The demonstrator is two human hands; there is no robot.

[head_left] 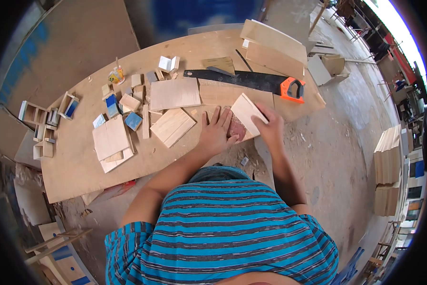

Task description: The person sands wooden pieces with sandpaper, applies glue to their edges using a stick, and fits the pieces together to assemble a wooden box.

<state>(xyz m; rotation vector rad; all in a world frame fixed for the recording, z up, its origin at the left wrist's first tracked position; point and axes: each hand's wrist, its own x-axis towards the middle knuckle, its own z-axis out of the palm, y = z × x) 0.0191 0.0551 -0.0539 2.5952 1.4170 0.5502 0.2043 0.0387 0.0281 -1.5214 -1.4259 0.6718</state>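
My right hand (271, 127) grips a small pale wooden board (245, 112) by its right edge, thumb across the top face. The board is tilted over a reddish sheet that looks like sandpaper (237, 130) at the table's near edge. Flat on the table beside that sheet lies my left hand (215, 133), fingers spread, with the thumb reaching onto the sheet. To its left is another pale board (172, 127), and behind it a wider board (175, 94). The underside of the held board is hidden.
A handsaw (237, 80) with an orange handle lies across the back of the wooden table (80, 166). Small blocks, a glue bottle (116, 75) and little wooden boxes (35, 114) sit on the left. Larger boards (275, 54) are at the back right; stacked wood (387, 166) stands beyond.
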